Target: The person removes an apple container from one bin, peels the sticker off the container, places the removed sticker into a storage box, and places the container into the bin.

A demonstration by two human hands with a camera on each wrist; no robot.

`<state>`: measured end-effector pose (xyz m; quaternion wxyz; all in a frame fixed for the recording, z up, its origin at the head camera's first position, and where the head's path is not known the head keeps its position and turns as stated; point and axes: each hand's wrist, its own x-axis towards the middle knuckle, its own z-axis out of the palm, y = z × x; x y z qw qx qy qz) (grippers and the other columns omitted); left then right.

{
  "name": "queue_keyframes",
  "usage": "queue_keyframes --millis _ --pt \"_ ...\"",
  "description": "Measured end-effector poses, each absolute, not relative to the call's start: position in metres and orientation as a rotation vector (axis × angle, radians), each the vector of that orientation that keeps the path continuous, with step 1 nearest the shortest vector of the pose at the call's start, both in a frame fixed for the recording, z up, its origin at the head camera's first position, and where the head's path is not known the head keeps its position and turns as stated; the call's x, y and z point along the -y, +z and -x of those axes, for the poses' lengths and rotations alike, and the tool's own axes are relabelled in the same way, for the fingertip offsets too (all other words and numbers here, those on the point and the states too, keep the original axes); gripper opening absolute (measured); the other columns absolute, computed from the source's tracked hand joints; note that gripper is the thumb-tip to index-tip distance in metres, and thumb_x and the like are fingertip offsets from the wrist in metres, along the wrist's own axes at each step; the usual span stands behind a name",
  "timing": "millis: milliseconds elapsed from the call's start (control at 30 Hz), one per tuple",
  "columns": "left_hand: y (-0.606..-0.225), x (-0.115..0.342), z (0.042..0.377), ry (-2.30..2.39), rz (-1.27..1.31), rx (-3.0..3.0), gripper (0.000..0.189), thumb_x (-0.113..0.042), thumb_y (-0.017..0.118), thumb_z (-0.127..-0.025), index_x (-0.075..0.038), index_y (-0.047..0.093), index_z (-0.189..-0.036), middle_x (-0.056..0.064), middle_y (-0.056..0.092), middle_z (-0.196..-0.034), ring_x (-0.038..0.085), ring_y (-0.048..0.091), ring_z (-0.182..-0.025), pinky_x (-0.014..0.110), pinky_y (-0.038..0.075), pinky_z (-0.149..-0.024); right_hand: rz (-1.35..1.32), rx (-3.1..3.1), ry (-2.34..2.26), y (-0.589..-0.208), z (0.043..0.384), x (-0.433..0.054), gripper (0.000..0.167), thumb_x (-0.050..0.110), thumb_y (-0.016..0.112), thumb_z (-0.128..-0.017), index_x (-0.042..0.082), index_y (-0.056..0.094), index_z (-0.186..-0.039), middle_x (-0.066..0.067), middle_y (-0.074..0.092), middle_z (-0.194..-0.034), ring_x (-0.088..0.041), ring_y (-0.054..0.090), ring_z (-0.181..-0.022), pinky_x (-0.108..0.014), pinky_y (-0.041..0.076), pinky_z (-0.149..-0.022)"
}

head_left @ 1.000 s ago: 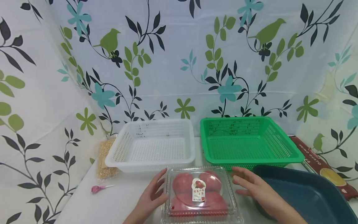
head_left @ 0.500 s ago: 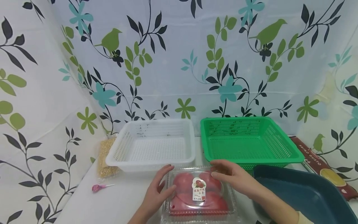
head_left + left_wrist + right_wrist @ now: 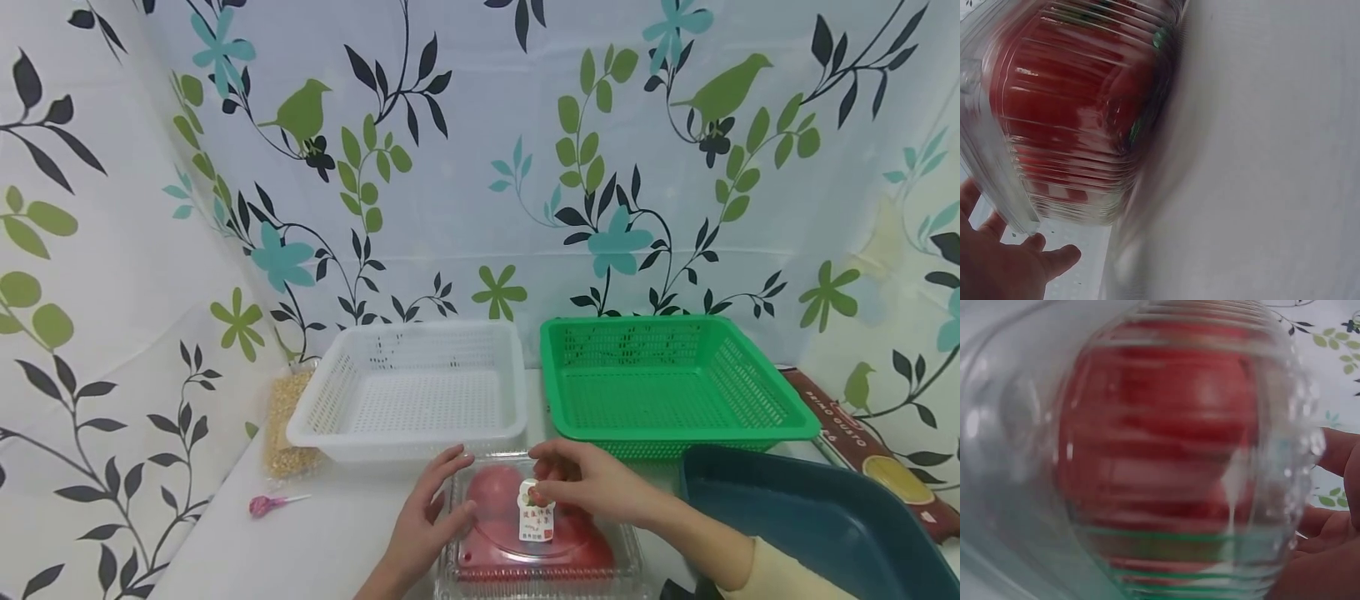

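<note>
A clear plastic clamshell box (image 3: 540, 588) of round red fruit, apples by the picture on its white label (image 3: 536, 523), sits at the front middle of the table. My left hand (image 3: 424, 523) is at the box's left edge, its fingers loosely bent and spread. In the left wrist view, those fingers (image 3: 1054, 261) are beside the lid's rim. My right hand (image 3: 596, 482) reaches over the lid's far right part, fingers bent, thumb near the top of the label. It covers some of the fruit. The right wrist view shows the ribbed box wall (image 3: 1166, 444), blurred, close to the hand.
Behind the box stand a white basket (image 3: 420, 437) and a green basket (image 3: 675, 432). A dark blue tray (image 3: 817, 533) lies at right, beside a brown packet (image 3: 847, 421). At left are a bag of yellow grains (image 3: 288, 421) and a pink lollipop (image 3: 261, 505).
My right hand has moved left from beside the box to over its lid. My left hand has shifted slightly right, nearer the box. The box stays in place.
</note>
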<state>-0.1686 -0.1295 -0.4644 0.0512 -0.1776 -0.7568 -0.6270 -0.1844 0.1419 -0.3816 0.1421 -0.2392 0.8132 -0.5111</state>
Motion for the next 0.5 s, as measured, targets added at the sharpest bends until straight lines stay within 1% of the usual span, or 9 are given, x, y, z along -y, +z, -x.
queue_keyframes --millis 67,200,300,400,500 --pt "-0.4637 0.1295 0.1688 -1.901 0.545 2.308 0.047 -0.016 0.069 -0.094 -0.023 0.059 -0.139 0.007 0.038 -0.158 0.047 0.023 -0.146 0.079 0.025 -0.103 0.727 -2.392 -1.436 -0.3818 0.1855 -0.1408 0.047 0.021 0.075 -0.092 -0.002 0.06 -0.13 -0.003 0.063 -0.102 -0.021 0.058 -0.088 -0.027 0.053 -0.067" --pt "-0.4652 0.1298 0.1701 -1.922 0.554 2.303 0.047 -0.016 0.07 -0.093 -0.02 0.059 -0.139 0.007 0.035 -0.159 0.046 0.021 -0.146 0.08 0.022 -0.103 0.789 -2.477 -1.347 -0.383 0.1866 -0.1389 0.044 0.023 0.076 -0.092 0.0 0.063 -0.127 -0.001 0.064 -0.1 -0.017 0.058 -0.086 -0.026 0.053 -0.068" --pt "-0.4673 0.1297 0.1708 -1.926 0.559 2.302 0.047 -0.016 0.071 -0.092 -0.015 0.06 -0.138 0.006 0.034 -0.159 0.045 0.022 -0.146 0.08 0.021 -0.103 0.8 -2.507 -1.307 -0.3828 0.1863 -0.1375 0.042 0.022 0.076 -0.091 0.001 0.064 -0.125 0.001 0.064 -0.098 -0.014 0.058 -0.085 -0.026 0.053 -0.069" --pt "-0.4687 0.1294 0.1713 -1.911 0.564 2.301 0.047 -0.015 0.072 -0.092 -0.011 0.06 -0.137 0.007 0.034 -0.159 0.044 0.025 -0.145 0.079 0.026 -0.103 0.819 -2.521 -1.287 -0.3813 0.1861 -0.136 0.04 0.021 0.077 -0.09 0.0 0.065 -0.122 0.002 0.063 -0.094 -0.013 0.058 -0.083 -0.027 0.052 -0.068" --pt "-0.4692 0.1292 0.1724 -1.91 0.596 2.278 0.046 -0.013 0.071 -0.092 -0.007 0.059 -0.136 0.011 0.035 -0.158 0.043 0.027 -0.144 0.075 0.032 -0.102 0.837 -2.547 -1.249 -0.3794 0.1865 -0.1346 0.036 0.02 0.077 -0.09 0.0 0.067 -0.118 0.004 0.061 -0.089 -0.011 0.056 -0.081 -0.027 0.051 -0.069"
